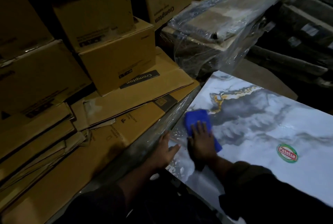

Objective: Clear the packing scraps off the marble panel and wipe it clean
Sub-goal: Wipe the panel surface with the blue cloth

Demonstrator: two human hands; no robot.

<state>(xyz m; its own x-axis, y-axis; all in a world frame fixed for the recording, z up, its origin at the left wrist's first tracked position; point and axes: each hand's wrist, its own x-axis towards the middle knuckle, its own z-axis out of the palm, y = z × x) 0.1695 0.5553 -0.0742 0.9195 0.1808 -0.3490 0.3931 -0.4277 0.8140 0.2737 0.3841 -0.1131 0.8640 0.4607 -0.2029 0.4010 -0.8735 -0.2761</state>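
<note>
Head view — blue cloth (197, 118) is pressed flat-fingered by right hand (201, 142) on marble panel (261, 124); left hand (166, 149) is spread open at panel edge — wiping step, specks at lower centre likely next.

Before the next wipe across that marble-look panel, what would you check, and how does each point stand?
1. Folded blue cloth lies flat on the white-and-grey marble panel: ok.
2. Right hand presses the cloth: ok.
3. Left hand steadies the panel's edge: ok.
4. White flecks near the edge gone: not ok.
5. Round red-and-green sticker clear of the cloth: ok.
6. Panel fully supported: cannot tell.
</note>
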